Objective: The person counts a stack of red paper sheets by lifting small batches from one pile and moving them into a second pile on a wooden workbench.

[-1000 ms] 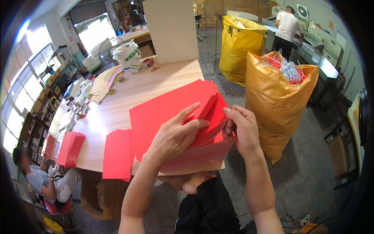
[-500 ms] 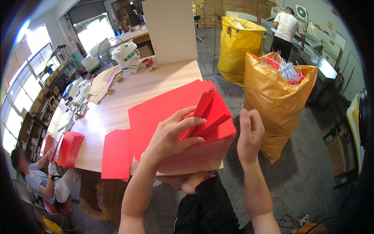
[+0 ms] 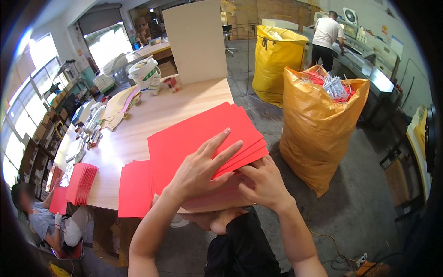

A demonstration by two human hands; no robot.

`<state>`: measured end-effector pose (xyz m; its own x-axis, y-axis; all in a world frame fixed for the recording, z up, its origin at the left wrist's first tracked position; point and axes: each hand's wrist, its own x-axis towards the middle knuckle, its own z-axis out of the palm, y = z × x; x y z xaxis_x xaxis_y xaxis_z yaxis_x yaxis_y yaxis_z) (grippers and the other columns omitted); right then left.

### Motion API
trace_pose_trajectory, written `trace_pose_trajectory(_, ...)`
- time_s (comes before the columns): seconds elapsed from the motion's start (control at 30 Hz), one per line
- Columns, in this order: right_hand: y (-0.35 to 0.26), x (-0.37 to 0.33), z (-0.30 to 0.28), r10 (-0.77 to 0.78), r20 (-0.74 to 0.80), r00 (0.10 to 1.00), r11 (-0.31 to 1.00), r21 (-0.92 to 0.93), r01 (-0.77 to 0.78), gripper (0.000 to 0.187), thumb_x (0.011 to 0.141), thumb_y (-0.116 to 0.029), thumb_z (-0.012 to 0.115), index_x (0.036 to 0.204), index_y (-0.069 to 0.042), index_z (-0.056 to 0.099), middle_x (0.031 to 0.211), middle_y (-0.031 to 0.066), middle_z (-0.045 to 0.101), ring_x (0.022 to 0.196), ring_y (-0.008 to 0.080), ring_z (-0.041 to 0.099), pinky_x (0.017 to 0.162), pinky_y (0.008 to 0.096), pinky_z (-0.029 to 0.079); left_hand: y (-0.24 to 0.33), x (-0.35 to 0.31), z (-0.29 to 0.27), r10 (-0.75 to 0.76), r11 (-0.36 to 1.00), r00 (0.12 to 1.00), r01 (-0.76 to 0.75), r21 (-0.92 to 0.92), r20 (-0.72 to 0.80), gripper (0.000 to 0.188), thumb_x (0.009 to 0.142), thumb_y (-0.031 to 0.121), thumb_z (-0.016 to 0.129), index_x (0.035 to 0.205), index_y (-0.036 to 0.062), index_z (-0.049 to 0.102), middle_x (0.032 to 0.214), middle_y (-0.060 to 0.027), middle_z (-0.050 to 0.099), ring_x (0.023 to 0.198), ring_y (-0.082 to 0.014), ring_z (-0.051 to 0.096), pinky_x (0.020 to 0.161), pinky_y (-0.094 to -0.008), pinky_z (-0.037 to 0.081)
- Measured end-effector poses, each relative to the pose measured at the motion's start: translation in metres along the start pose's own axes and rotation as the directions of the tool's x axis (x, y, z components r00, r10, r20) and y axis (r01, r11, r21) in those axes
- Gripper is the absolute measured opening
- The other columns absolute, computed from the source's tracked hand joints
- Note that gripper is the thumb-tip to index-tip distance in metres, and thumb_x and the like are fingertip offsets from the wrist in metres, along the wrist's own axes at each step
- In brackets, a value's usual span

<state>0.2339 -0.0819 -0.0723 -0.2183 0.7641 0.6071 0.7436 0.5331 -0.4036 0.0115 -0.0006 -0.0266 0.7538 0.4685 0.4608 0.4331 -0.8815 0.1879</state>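
Observation:
A stack of red paper sheets [image 3: 198,124] lies on the wooden table in front of me, its upper sheets fanned at the right edge. Flat over the near part of the stack rests my left hand [image 3: 196,168], open, its fingers spread. My right hand [image 3: 267,182] is at the stack's near right corner, with thumb and index finger apart. Some of its fingertips are tucked against the sheets' edge and partly hidden there. Left of the stack, a smaller pile of red sheets [image 3: 134,189] reaches over the table's near edge.
An orange sack [image 3: 318,134] of paper shreds stands right of the table, a yellow sack [image 3: 277,69] behind it. A white bucket [image 3: 145,74] is at the table's back. One person [image 3: 41,217] sits at left by folded red papers [image 3: 82,183]; another [image 3: 327,34] works at a machine.
My right hand has come left from beside the orange sack to the stack's corner. The raised, folded red sheet under my left hand now lies flat, and my left fingers have spread out.

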Motion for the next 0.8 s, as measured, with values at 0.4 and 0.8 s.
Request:
trace_pose_trajectory(0.4, 0.018, -0.014, -0.006, 0.173, -0.370, 0.913, 0.985, 0.042, -0.170, 0.019, 0.091, -0.016, 0.078, 0.103, -0.003, 0.069, 0.108, 0.0157, 0.072, 0.100, 0.0381, 0.070, 0.088, 0.0466, 0.057, -0.006, 0.004, 0.007, -0.087, 0.996, 0.996, 0.086, -0.003, -0.038, 0.085, 0.095, 0.033, 0.081, 0.165, 0.0042, 0.043, 0.131, -0.0185, 0.072, 0.124, -0.0381, 0.069, 0.102, -0.0467, 0.058)
trace_pose_trajectory(0.8, 0.002, 0.034, -0.010, 0.380, -0.185, 0.906, 0.912, 0.236, -0.334, 0.041, 0.104, -0.031, 0.075, 0.079, -0.004, 0.058, 0.068, 0.0105, 0.064, 0.060, 0.0273, 0.065, 0.056, 0.0406, 0.049, -0.009, 0.000, 0.006, -0.038, 0.989, 0.988, 0.016, -0.146, -0.153, 0.048, 0.101, 0.007, 0.066, 0.147, 0.0193, 0.068, 0.157, -0.0232, 0.058, 0.122, -0.0418, 0.074, 0.097, -0.0484, 0.062)
